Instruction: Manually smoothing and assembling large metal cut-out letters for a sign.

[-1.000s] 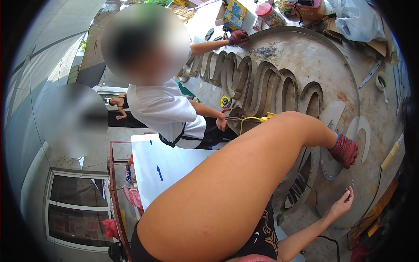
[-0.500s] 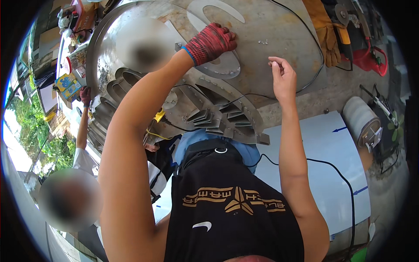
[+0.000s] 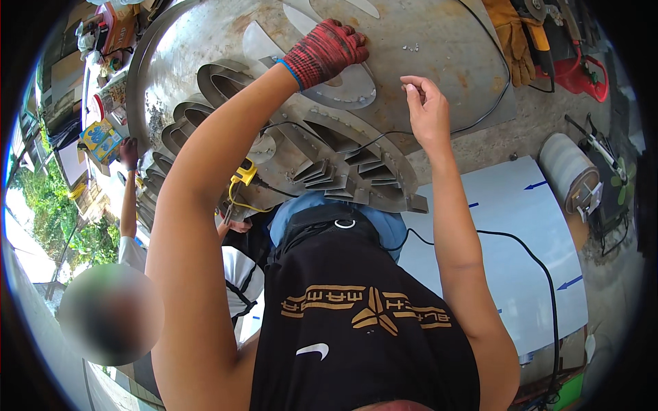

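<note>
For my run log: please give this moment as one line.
left hand: red glove, flat on metal cutout | right hand: bare, fingertips pinched above metal sheet | black cable across

The left hand [image 3: 327,53] wears a red knit work glove with a blue cuff band; the right hand [image 3: 426,109] is bare. Both arms are sleeveless above a black shirt [image 3: 356,329] with gold markings.
</note>
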The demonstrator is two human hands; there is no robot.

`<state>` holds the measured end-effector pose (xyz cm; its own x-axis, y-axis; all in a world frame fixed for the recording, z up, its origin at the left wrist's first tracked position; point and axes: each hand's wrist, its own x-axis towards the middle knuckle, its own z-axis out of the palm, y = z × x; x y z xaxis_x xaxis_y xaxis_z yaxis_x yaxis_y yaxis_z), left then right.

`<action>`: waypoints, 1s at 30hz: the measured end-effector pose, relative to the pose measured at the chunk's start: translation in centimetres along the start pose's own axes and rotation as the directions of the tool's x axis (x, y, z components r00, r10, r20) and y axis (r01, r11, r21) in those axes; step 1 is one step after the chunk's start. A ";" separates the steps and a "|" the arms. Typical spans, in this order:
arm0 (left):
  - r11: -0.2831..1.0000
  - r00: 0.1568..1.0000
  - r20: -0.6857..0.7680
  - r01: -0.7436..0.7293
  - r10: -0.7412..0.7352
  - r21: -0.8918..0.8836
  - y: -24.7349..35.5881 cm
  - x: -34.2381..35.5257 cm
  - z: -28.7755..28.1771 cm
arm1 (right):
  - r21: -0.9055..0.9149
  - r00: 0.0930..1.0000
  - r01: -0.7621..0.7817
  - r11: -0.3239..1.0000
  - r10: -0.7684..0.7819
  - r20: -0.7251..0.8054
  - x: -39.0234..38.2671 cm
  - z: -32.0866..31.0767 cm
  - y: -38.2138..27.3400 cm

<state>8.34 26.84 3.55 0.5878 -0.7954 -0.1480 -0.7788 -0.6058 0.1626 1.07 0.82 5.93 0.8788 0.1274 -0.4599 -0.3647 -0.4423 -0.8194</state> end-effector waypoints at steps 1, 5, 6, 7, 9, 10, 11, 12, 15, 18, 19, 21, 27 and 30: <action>1.000 1.000 0.002 0.011 -0.011 -0.002 0.1 0.0 0.0 | -0.011 1.000 0.009 1.000 -0.009 0.008 0.0 0.4 -0.3; 0.999 0.997 0.059 0.039 -0.039 0.005 0.0 0.0 0.2 | -0.061 0.998 0.035 0.997 -0.033 0.048 0.3 1.8 -1.4; 0.999 0.998 0.058 0.040 -0.040 0.003 0.1 0.1 0.2 | -0.066 0.998 0.037 0.997 -0.033 0.057 0.4 2.0 -1.6; 0.999 0.998 0.056 0.041 -0.041 0.001 0.1 0.2 0.2 | -0.078 0.999 0.018 0.997 -0.014 0.051 0.6 2.1 -1.8; 0.999 0.997 0.065 0.037 -0.038 0.016 0.1 0.4 0.1 | -0.098 0.999 0.000 0.995 0.005 0.053 0.7 2.3 -1.8; 0.999 0.997 0.075 0.024 -0.027 0.036 0.2 0.5 0.0 | -0.115 0.999 0.011 0.993 -0.006 0.041 0.8 2.3 -1.8; 0.999 0.997 0.070 0.033 -0.035 0.031 0.3 0.5 0.0 | -0.132 0.999 0.021 0.991 -0.017 0.029 0.8 2.3 -1.8; 0.999 0.998 0.058 0.034 -0.036 0.027 0.3 0.5 0.0 | -0.140 0.999 0.027 0.990 -0.022 0.039 0.9 2.4 -1.5; 0.999 0.998 0.050 0.038 -0.040 0.028 0.3 0.5 -0.1 | -0.187 0.998 0.025 0.982 -0.013 0.069 1.1 2.5 -0.9; 0.999 0.998 0.051 0.029 -0.031 0.029 0.3 0.6 -0.3 | -0.242 0.998 0.004 0.970 0.010 0.056 1.3 2.4 -0.9; 0.999 0.999 0.046 0.018 -0.020 0.028 0.3 0.6 -0.3 | -0.238 0.999 0.004 0.971 0.007 0.046 1.3 2.3 -0.7; 0.999 1.000 0.024 0.019 -0.020 0.032 0.3 0.5 -0.4 | -0.238 0.999 0.006 0.971 0.004 0.040 1.4 2.3 -0.5; 1.000 1.000 0.017 0.011 -0.011 0.029 0.0 0.5 -0.4 | -0.218 0.999 0.026 0.976 -0.017 0.043 1.2 2.3 -0.2; 1.000 1.000 -0.005 0.001 -0.001 0.009 0.2 0.9 -0.5 | -0.234 1.000 0.000 0.972 0.002 0.009 1.1 2.2 -0.1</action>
<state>8.83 26.05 3.94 0.5894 -0.7950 -0.1433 -0.7802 -0.6062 0.1540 1.37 2.93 4.79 0.8752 0.1349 -0.4645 -0.2821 -0.6377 -0.7168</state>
